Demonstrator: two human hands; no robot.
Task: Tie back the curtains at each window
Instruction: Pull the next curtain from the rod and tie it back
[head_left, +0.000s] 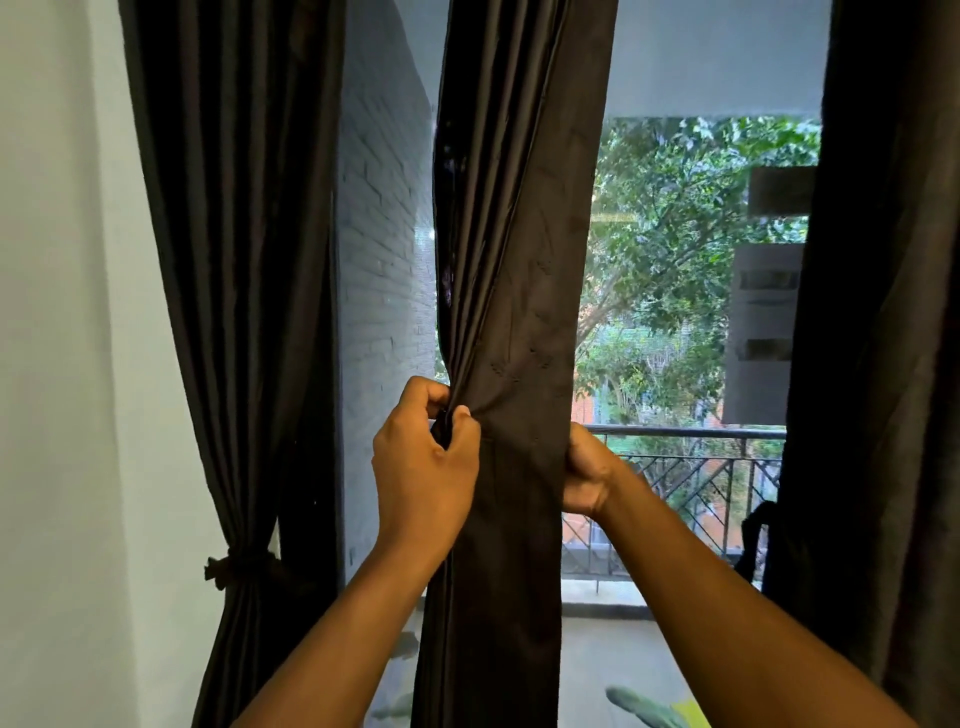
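Note:
A dark brown middle curtain (511, 270) hangs straight down in front of the window. My left hand (423, 467) pinches its left edge at about waist height, fingers closed on the folds. On the curtain's right edge my right hand (589, 475) grips the fabric, its fingers wrapped behind the cloth and partly hidden. The left curtain (234, 260) is gathered low by a knotted dark tie-back (236, 566). A third dark curtain (883, 312) hangs loose at the right edge of view.
A white wall (57, 364) stands at the left. Behind the glass are a white brick wall (384, 260), a black balcony railing (691, 467), trees and a grey building. Something green and yellow lies low at the bottom right (654, 712).

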